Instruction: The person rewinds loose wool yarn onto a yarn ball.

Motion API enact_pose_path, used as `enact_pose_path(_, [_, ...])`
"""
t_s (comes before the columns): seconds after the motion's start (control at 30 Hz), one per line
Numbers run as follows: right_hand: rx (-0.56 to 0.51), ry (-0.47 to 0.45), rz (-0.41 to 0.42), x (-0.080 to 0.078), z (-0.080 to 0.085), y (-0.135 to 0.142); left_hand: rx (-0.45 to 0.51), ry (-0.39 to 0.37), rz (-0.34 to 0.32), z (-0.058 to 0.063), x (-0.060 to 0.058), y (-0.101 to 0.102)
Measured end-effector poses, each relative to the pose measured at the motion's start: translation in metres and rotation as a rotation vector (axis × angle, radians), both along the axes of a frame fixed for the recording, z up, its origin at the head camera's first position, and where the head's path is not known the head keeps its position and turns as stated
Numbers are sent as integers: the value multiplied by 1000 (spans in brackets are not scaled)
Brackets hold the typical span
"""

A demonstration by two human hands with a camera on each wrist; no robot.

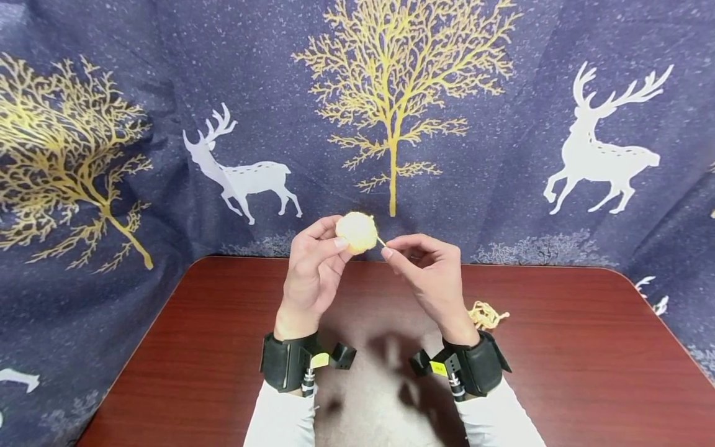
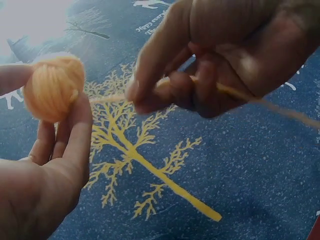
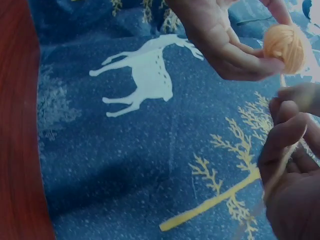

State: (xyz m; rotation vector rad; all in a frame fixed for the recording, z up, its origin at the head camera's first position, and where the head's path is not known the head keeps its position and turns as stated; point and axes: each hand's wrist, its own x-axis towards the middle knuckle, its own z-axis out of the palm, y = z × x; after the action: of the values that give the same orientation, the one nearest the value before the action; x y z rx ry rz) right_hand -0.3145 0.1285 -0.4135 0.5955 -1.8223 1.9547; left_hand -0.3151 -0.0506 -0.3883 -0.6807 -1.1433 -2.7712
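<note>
A small ball of pale yellow-orange yarn [image 1: 357, 232] is held up above the table's far edge. My left hand [image 1: 314, 267] grips it between thumb and fingers. Just to the right, my right hand [image 1: 429, 273] pinches the strand [image 2: 107, 99] that runs taut from the ball. In the left wrist view the yarn passes through the curled fingers of the right hand [image 2: 200, 65] and trails off to the right. The right wrist view shows the wound ball [image 3: 285, 48] in the left hand [image 3: 225, 45], close to the right fingertips.
A loose tangle of the same yarn [image 1: 485, 315] lies on the reddish-brown table [image 1: 570, 347], beside my right wrist. Behind the table hangs a dark blue cloth [image 1: 436, 186] printed with golden trees and white deer. Each wrist wears a black strap [image 1: 285, 363] with a camera mount.
</note>
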Motion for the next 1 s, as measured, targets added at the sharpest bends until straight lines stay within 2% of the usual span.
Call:
enact_pose_path(0.13, [116, -43, 19, 0, 2, 4, 58, -21, 83, 0, -1, 5])
enact_pose_path(0.2, [170, -55, 37, 1, 3, 6, 65, -6, 168, -1, -3, 8])
enact_pose_path(0.27, [233, -59, 44, 2, 5, 8, 24, 30, 294, -2, -5, 11])
enact_pose_path(0.37, [317, -58, 59, 5, 9, 14, -153, 120, 506, -7, -8, 15])
enact_pose_path(0.47, [369, -56, 73, 6, 12, 24, -429, 234, 691, -16, -13, 17])
enact_pose_path(0.53, [361, -63, 93, 5, 14, 32, -617, 313, 748, -21, -14, 16])
enact_pose_path(0.57, [344, -66, 98, 4, 14, 35, -708, 345, 756, -23, -15, 16])
enact_pose_path(0.6, [316, -76, 104, 3, 13, 39, -791, 376, 749, -24, -15, 15])
enact_pose_path(0.67, [220, -97, 127, 0, 12, 46, -934, 432, 685, -25, -14, 14])
enact_pose_path(0.77, [-27, -139, 234, -6, 8, 53, -1099, 476, 545, -24, -11, 13])
enact_pose_path(0.9, [-317, -201, 412, -11, 4, 58, -1210, 530, 325, -25, -8, 13])
enact_pose_path(1.0, [-423, -248, 473, -13, 2, 59, -1188, 571, 136, -25, -7, 14])
